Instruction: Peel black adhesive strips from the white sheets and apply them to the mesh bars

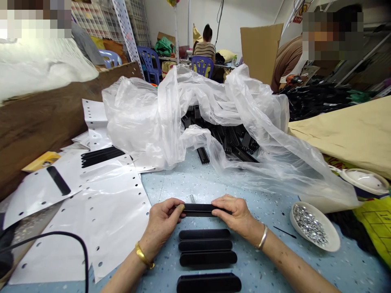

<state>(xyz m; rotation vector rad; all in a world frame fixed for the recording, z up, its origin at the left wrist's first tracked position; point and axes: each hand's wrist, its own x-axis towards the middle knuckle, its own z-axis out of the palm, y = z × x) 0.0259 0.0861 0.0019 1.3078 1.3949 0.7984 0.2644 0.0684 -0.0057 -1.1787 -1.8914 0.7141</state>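
A long black strip-like piece (198,208) spans between my two hands, just above the blue speckled table. My left hand (166,215) pinches its left end, thumb in front and fingers behind. At the other end, my right hand (233,212) grips it the same way; that tip is partly covered by the fingers. Below the held piece, several similar black pieces with rounded ends (205,245) lie in a column, roughly parallel. A small clear object (192,198) rests just behind the held piece.
Clear plastic sheeting (143,122) lies around a heap of black parts (227,136). At right stands a white bowl of small silvery pieces (311,226). White punched sheets (116,215) cover the left side, with black strips (102,156) on them. A black cable (82,244) curves at lower left. Co-workers sit beyond.
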